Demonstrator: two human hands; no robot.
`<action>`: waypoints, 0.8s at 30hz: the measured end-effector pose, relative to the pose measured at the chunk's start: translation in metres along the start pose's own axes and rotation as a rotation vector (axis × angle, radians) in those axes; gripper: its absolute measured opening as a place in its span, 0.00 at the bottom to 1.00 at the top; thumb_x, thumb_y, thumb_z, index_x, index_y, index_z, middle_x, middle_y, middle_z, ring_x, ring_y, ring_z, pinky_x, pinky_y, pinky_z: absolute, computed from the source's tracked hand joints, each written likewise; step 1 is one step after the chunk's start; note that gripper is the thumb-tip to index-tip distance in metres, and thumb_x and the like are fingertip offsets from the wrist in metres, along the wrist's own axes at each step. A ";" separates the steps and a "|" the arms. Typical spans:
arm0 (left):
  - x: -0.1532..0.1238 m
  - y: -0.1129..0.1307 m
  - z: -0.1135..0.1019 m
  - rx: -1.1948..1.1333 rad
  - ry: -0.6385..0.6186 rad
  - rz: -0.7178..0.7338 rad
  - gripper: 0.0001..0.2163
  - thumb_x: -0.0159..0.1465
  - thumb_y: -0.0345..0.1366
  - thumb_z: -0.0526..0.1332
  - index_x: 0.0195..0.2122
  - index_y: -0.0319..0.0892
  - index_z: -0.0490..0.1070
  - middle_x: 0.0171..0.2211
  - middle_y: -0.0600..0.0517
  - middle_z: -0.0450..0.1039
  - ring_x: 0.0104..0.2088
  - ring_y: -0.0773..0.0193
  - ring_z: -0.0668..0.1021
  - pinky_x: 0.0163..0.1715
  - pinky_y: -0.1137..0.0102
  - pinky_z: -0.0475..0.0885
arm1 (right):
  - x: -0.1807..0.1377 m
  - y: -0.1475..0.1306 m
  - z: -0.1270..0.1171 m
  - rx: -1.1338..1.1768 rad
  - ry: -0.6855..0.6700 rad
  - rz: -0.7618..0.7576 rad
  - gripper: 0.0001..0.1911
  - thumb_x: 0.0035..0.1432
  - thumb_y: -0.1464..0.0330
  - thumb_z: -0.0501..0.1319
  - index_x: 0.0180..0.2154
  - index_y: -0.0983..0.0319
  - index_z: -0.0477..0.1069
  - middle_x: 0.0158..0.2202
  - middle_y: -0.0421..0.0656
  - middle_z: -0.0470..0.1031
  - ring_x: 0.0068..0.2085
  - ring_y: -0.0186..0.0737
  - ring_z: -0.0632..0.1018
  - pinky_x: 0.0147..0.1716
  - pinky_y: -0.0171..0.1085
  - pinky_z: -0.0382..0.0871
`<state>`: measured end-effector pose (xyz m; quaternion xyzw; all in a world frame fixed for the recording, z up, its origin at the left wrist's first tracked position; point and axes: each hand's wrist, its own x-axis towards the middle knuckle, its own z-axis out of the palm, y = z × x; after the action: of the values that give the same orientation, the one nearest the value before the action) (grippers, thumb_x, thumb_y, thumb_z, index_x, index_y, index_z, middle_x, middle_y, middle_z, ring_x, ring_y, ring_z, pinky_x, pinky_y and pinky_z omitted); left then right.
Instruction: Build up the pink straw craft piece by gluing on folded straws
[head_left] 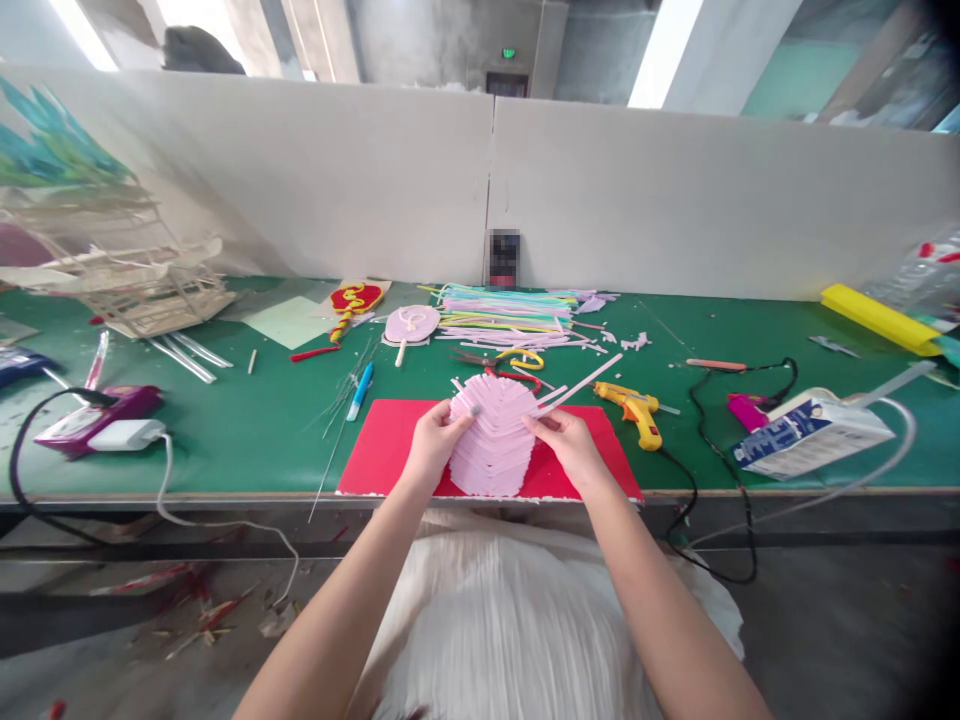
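Observation:
A pale pink leaf-shaped piece (493, 440), built from slanting fuzzy strips that meet along a middle line, is held up over a red board (382, 440). My left hand (437, 440) pinches its left edge, thumb on the front. On the opposite edge my right hand (568, 447) is closed, with thumb and fingers pressed together. Two loose pink strips (581, 383) stick out to the upper right from just above my right fingers. Just behind the piece lie scissors (517, 360) with yellow and red handles, partly hidden by it.
Bundled pastel strips (510, 318) lie at the back. A yellow glue gun (634, 412) with a black cord is to the right, near a white-and-blue carton (810, 435). Leftward are a blue pen (361, 391), a pink round piece (411, 323) and a power strip (97, 422).

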<state>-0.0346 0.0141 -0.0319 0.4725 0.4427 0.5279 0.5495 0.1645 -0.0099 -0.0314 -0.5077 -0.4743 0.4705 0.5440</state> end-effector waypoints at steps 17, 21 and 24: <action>-0.001 -0.002 -0.001 0.093 0.007 -0.018 0.21 0.47 0.51 0.71 0.32 0.38 0.76 0.27 0.51 0.77 0.27 0.61 0.76 0.26 0.72 0.69 | 0.002 0.003 -0.001 0.003 -0.024 0.013 0.20 0.44 0.53 0.69 0.37 0.58 0.78 0.39 0.44 0.81 0.46 0.49 0.78 0.47 0.44 0.69; -0.001 -0.001 0.000 0.119 -0.003 -0.005 0.21 0.47 0.51 0.71 0.33 0.38 0.76 0.28 0.51 0.77 0.28 0.61 0.77 0.27 0.72 0.69 | 0.002 0.004 -0.002 -0.010 -0.008 0.009 0.19 0.44 0.53 0.70 0.34 0.59 0.78 0.37 0.44 0.81 0.45 0.49 0.78 0.46 0.43 0.68; -0.001 -0.001 0.000 0.139 -0.008 0.010 0.21 0.47 0.50 0.71 0.33 0.38 0.76 0.29 0.51 0.77 0.28 0.61 0.76 0.27 0.72 0.70 | 0.001 0.004 -0.002 -0.022 0.000 0.008 0.18 0.43 0.54 0.70 0.32 0.59 0.78 0.35 0.43 0.81 0.42 0.48 0.78 0.44 0.42 0.68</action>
<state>-0.0348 0.0132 -0.0333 0.5140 0.4736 0.4967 0.5146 0.1665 -0.0085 -0.0355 -0.5156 -0.4775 0.4675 0.5364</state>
